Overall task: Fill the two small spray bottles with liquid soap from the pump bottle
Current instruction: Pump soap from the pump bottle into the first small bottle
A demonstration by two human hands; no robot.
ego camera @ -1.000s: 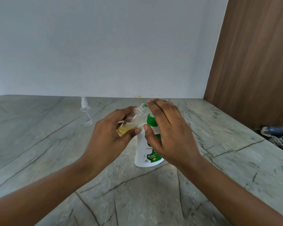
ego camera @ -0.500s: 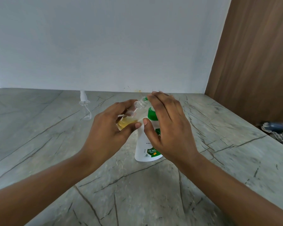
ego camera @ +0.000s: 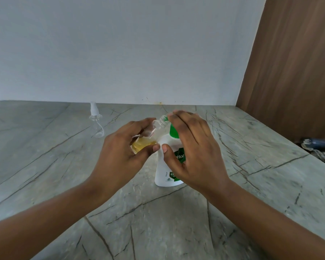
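Note:
A white pump bottle (ego camera: 167, 171) with a green top and green label stands on the marble counter. My right hand (ego camera: 193, 149) lies over its pump head, fingers draped across the top and thumb against the body. My left hand (ego camera: 122, 149) grips a small clear spray bottle (ego camera: 148, 136), tilted with its uncapped threaded neck pointing up right toward the pump's nozzle, which is hidden under my fingers. Yellow soap fills its lower part. A second small clear spray bottle (ego camera: 96, 126) with its white sprayer on stands empty at the back left.
The grey veined marble counter (ego camera: 64, 166) runs to a white wall behind. A brown wooden panel (ego camera: 293, 72) rises at the right. Beyond the counter's right edge lie some grey and blue things (ego camera: 319, 149), too blurred to name.
Both hands, the tilted small bottle and the pump bottle keep the same pose. Only the camera has shifted slightly, so the scene sits a little higher in view.

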